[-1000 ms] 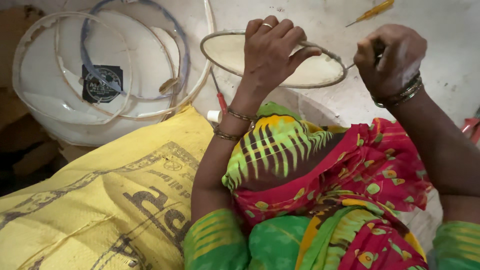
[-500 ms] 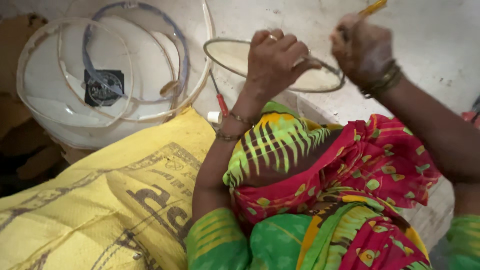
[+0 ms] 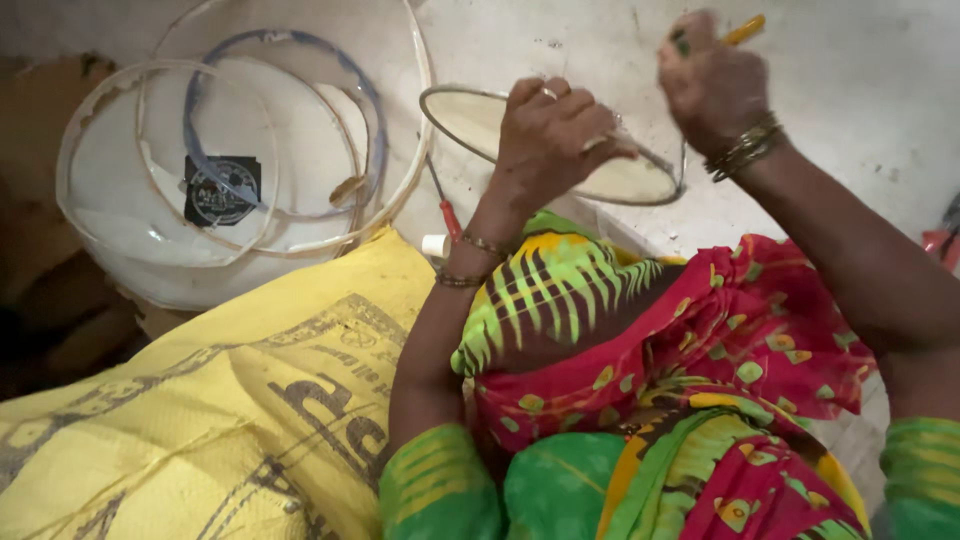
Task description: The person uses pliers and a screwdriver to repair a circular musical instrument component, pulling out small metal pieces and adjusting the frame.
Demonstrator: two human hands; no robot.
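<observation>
Hoop (image 3: 640,182), a thin metal ring with pale mesh or cloth across it, sits above the person's raised knee, just over the grey floor (image 3: 860,120). The left hand (image 3: 555,135) is closed over its near rim, fingers curled tight. The right hand (image 3: 715,80) is fisted round a yellow-handled tool (image 3: 745,30), its tip hidden. Compared with a second ago, the right hand has lifted clear of the hoop's right edge and now hangs above it, while the left hand has kept its grip, so the work looks to be between strokes. A yellow sack (image 3: 200,420) lies at the left, with white rings (image 3: 240,180) stacked beyond it. A red-handled tool (image 3: 448,215) lies beside the knee.
</observation>
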